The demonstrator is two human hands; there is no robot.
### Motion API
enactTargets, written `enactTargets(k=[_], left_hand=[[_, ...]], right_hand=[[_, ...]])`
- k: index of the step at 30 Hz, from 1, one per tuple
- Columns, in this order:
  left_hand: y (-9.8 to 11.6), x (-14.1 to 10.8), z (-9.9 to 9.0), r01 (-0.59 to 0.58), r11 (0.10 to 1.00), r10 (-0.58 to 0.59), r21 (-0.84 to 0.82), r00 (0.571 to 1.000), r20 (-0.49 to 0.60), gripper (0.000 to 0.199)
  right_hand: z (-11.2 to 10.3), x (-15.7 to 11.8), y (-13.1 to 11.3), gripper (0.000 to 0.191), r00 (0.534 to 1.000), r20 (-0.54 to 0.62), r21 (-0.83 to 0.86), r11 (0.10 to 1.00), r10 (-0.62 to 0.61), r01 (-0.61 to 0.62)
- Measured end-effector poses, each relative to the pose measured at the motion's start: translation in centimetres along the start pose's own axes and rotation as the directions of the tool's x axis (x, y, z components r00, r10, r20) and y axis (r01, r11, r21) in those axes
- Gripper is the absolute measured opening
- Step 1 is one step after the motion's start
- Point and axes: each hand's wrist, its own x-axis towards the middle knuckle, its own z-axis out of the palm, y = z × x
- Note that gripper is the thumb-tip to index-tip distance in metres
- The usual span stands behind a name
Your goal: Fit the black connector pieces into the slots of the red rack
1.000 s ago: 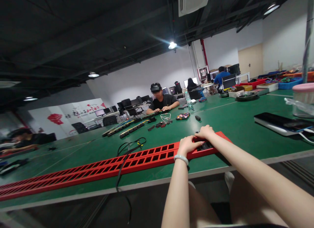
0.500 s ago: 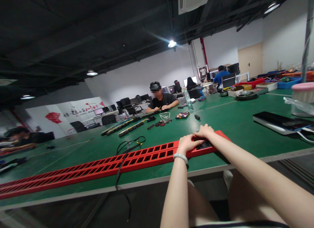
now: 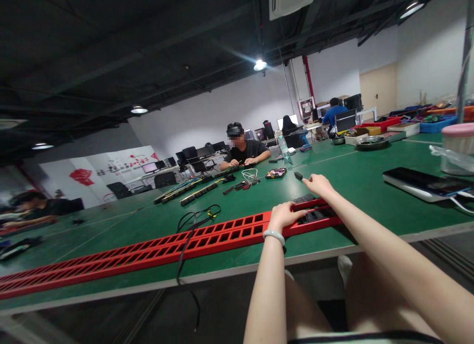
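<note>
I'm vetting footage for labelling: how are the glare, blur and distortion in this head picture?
Head view: a ceiling lamp flares in a streak; the person at far left is blurred; the picture leans, and the right forearm looks stretched toward the corner; left hand, right hand and red rack are fairly clear.

A single view is given from the wearer's head, looking forward and somewhat down across the desk point(image 3: 370, 200), whose near edge is slanted upward to the right. The left hand point(image 3: 284, 216) and right hand point(image 3: 319, 186) are shown close by; the ceiling point(image 3: 129, 37) is also taken in.
</note>
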Motion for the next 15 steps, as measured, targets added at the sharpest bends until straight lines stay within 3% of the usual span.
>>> enactTargets(k=[6, 10, 15], left_hand=[[0.0, 0.0, 0.1, 0.044, 0.999, -0.044, -0.006, 0.999, 0.007, 0.054], [-0.2, 0.1, 0.3, 0.032, 0.999, -0.032, -0.015, 0.999, 0.006, 0.052], [-0.7, 0.5, 0.7, -0.017, 1.000, 0.017, -0.002, 1.000, -0.019, 0.050]], right_hand=[[-3.4, -4.6, 0.3, 0.044, 0.960, 0.266, -0.163, 0.977, -0.089, 0.136], [-3.3, -7.4, -1.1, 0.044, 0.950, 0.301, -0.250, 0.954, -0.083, 0.163], [-2.4, -9.2, -2.7, 0.048, 0.945, 0.321, -0.323, 0.929, -0.071, 0.180]])
